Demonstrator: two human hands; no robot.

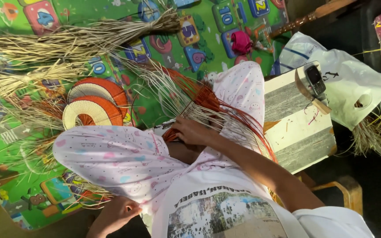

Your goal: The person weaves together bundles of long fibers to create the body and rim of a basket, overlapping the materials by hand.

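My right hand (pixel 192 131) is closed on a half-woven piece of orange and pale straw strands (pixel 203 103), held between my knees. Loose ends of the strands fan out over my leg in pink-dotted white trousers (pixel 124 154). A small pale object (pixel 164 128) shows just left of the fingers. My left hand (pixel 113 213) rests low at the left, its fingertips against the trouser cloth; I cannot tell whether it grips anything. Two finished woven fans in orange and cream (pixel 93 103) lie on the mat beyond my knee.
Bundles of dried straw (pixel 80 42) lie across a green play mat (pixel 124 17) with coloured number tiles. A phone (pixel 315 79) lies on a white wooden board (pixel 296 128), with a white plastic bag (pixel 353 88) to its right. A pink cloth (pixel 241 42) and a wooden stick (pixel 314 15) lie farther off.
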